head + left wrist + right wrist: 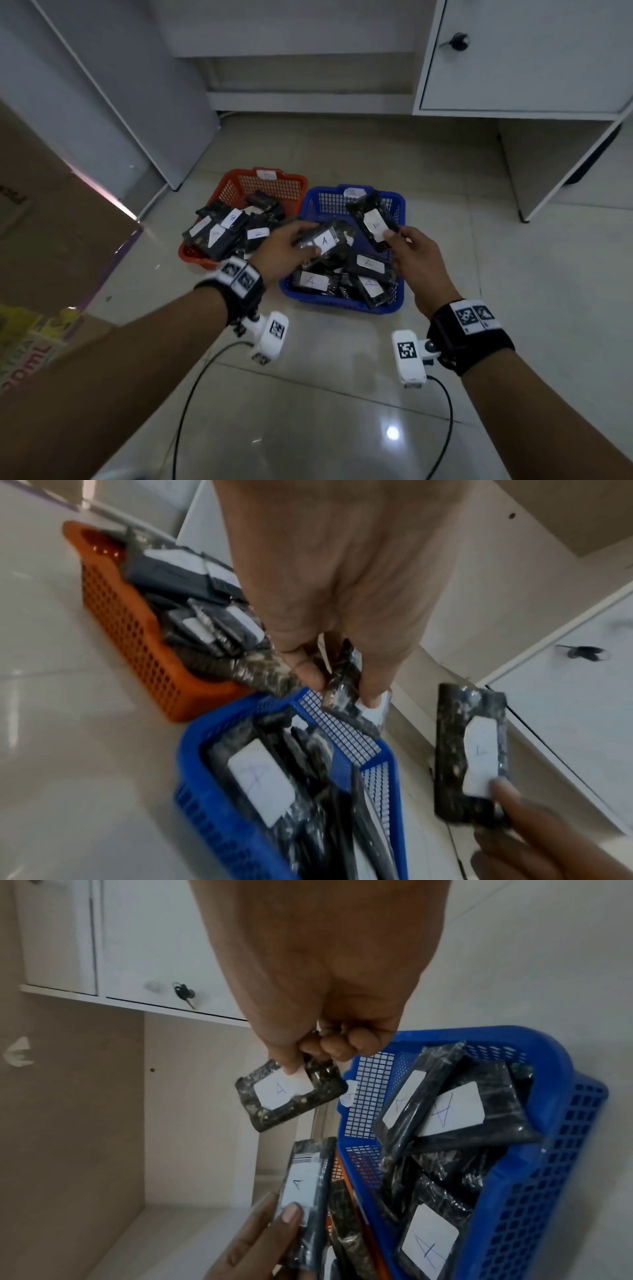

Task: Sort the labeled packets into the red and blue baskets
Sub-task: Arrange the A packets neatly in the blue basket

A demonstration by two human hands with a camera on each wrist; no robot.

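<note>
My left hand (291,245) pinches a black packet labelled A (327,240) above the blue basket (342,301), thumb on its white label (373,710). My right hand (409,253) holds another black packet labelled A (371,219) over the basket's far side, thumb on the label (284,1088). Several A-labelled packets (441,1110) lie inside the blue basket (548,1150). The red basket (270,185) to its left is heaped with black packets (219,229), among them ones marked B and A.
Both baskets stand side by side on a glossy tiled floor (342,394). A white cabinet with a keyed door (513,58) rises behind on the right, a cardboard box (51,222) stands at the left. Camera cables (191,394) trail beneath my wrists.
</note>
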